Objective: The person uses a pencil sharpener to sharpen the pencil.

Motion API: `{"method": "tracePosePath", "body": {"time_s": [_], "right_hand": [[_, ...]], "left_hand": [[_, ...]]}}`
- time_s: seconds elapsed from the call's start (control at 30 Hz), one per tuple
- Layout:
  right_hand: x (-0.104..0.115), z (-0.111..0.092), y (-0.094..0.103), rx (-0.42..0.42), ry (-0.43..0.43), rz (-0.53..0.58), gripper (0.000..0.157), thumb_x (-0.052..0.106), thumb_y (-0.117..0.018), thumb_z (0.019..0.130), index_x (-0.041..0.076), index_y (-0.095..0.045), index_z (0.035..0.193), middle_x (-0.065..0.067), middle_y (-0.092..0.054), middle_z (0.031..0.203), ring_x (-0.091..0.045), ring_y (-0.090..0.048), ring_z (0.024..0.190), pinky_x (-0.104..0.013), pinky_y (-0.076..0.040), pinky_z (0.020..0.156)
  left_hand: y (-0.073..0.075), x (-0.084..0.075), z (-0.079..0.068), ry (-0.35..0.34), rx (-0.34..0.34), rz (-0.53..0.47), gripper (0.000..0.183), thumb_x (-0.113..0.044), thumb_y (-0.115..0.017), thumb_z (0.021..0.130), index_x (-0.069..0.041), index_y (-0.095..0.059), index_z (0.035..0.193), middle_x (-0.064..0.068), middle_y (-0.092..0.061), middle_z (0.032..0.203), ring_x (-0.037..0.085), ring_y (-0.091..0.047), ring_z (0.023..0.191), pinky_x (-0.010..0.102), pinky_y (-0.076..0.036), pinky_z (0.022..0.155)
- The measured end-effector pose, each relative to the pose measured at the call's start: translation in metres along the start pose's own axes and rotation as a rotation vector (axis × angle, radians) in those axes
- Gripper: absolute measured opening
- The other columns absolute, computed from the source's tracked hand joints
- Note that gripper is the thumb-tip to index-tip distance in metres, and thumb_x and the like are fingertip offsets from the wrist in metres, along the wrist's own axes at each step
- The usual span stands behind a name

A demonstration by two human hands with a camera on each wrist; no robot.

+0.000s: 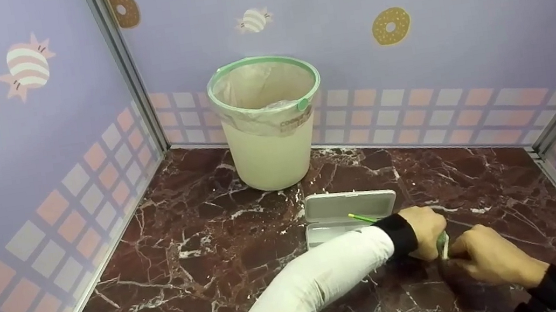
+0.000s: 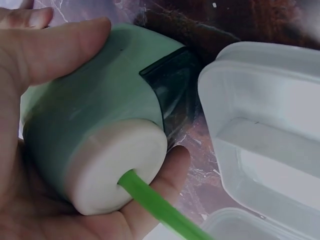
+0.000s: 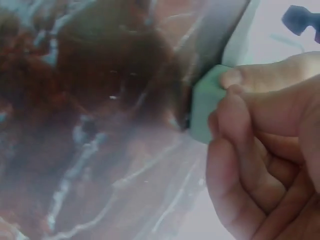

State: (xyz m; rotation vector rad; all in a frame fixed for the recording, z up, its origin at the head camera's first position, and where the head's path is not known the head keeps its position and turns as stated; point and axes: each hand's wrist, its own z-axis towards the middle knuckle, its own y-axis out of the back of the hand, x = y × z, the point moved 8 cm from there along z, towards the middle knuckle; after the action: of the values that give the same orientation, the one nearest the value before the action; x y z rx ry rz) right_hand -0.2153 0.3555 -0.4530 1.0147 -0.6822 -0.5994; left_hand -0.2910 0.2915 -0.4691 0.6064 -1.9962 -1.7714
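My left hand (image 1: 424, 230) grips a rounded green pencil sharpener (image 2: 90, 100) with a dark translucent part on its side. A green pencil (image 2: 160, 207) sticks out of the hole in its pale round end. At the sharpener's other end, my right hand (image 1: 491, 256) pinches the crank between thumb and fingers; the fingers hide most of the crank. In the right wrist view, a green faceted face of the sharpener (image 3: 206, 107) shows beside the right fingertips. Beside the left wrist lies an open white pencil case (image 1: 347, 204), partly covered by the left sleeve.
A pale bin (image 1: 272, 151) with a green rim and a plastic liner stands at the back. Patterned panels (image 1: 321, 35) enclose the dark red marbled surface (image 1: 210, 296) on the sides and back. Small light crumbs lie around the bin.
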Motion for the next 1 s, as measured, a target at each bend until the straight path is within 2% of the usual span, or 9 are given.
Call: {"method": "tracePosePath", "body": {"time_s": [0.13, 0.3, 0.53, 0.67, 0.8, 1.0], "right_hand": [[0.004, 0.004, 0.013, -0.010, 0.027, -0.018, 0.056, -0.005, -0.089, 0.066, 0.029, -0.045, 0.059, 0.025, -0.038, 0.057, 0.021, -0.025, 0.058, -0.005, -0.024, 0.053], [0.005, 0.008, 0.021, 0.005, 0.045, -0.013, 0.058, -0.005, -0.091, 0.069, 0.028, -0.045, 0.060, 0.023, -0.041, 0.056, 0.022, -0.024, 0.060, -0.004, -0.023, 0.054], [0.000, 0.009, 0.028, 0.022, 0.003, -0.019, 0.058, -0.002, -0.092, 0.076, 0.030, -0.046, 0.062, 0.026, -0.040, 0.059, 0.020, -0.024, 0.058, -0.005, -0.022, 0.055], [-0.003, 0.009, 0.031, 0.019, 0.006, -0.078, 0.046, 0.001, -0.094, 0.077, 0.032, -0.061, 0.065, 0.026, -0.056, 0.063, 0.016, -0.037, 0.060, -0.012, -0.033, 0.054], [-0.007, 0.012, 0.037, -0.015, 0.024, -0.131, 0.035, 0.002, -0.095, 0.076, 0.030, -0.075, 0.075, 0.021, -0.070, 0.070, 0.012, -0.049, 0.065, -0.019, -0.041, 0.056], [-0.019, 0.019, 0.040, 0.001, -0.050, -0.136, 0.035, 0.004, -0.095, 0.078, 0.031, -0.074, 0.074, 0.023, -0.066, 0.068, 0.012, -0.044, 0.062, -0.021, -0.039, 0.056]], "left_hand": [[0.003, 0.000, -0.001, 0.006, 0.000, 0.002, 0.024, -0.037, -0.084, 0.085, -0.031, -0.061, 0.082, -0.011, -0.078, 0.099, 0.011, -0.071, 0.087, 0.030, -0.062, 0.078], [0.003, 0.000, -0.003, 0.020, 0.015, -0.002, 0.028, -0.034, -0.084, 0.083, -0.031, -0.056, 0.078, -0.013, -0.072, 0.091, 0.010, -0.066, 0.081, 0.028, -0.060, 0.073], [0.001, -0.003, -0.003, -0.001, 0.018, -0.002, 0.024, -0.030, -0.084, 0.081, -0.030, -0.061, 0.079, -0.013, -0.075, 0.092, 0.010, -0.069, 0.083, 0.025, -0.059, 0.073], [0.002, -0.003, -0.003, -0.014, 0.022, -0.002, 0.023, -0.030, -0.085, 0.081, -0.030, -0.062, 0.080, -0.012, -0.077, 0.094, 0.011, -0.069, 0.083, 0.026, -0.060, 0.074], [0.003, -0.001, -0.003, -0.020, 0.018, 0.001, 0.022, -0.032, -0.087, 0.082, -0.030, -0.064, 0.084, -0.011, -0.079, 0.098, 0.011, -0.071, 0.086, 0.027, -0.061, 0.077], [0.002, 0.000, -0.001, -0.021, 0.023, 0.022, 0.025, -0.036, -0.088, 0.083, -0.032, -0.064, 0.087, -0.012, -0.078, 0.099, 0.010, -0.071, 0.089, 0.026, -0.061, 0.080]]}}
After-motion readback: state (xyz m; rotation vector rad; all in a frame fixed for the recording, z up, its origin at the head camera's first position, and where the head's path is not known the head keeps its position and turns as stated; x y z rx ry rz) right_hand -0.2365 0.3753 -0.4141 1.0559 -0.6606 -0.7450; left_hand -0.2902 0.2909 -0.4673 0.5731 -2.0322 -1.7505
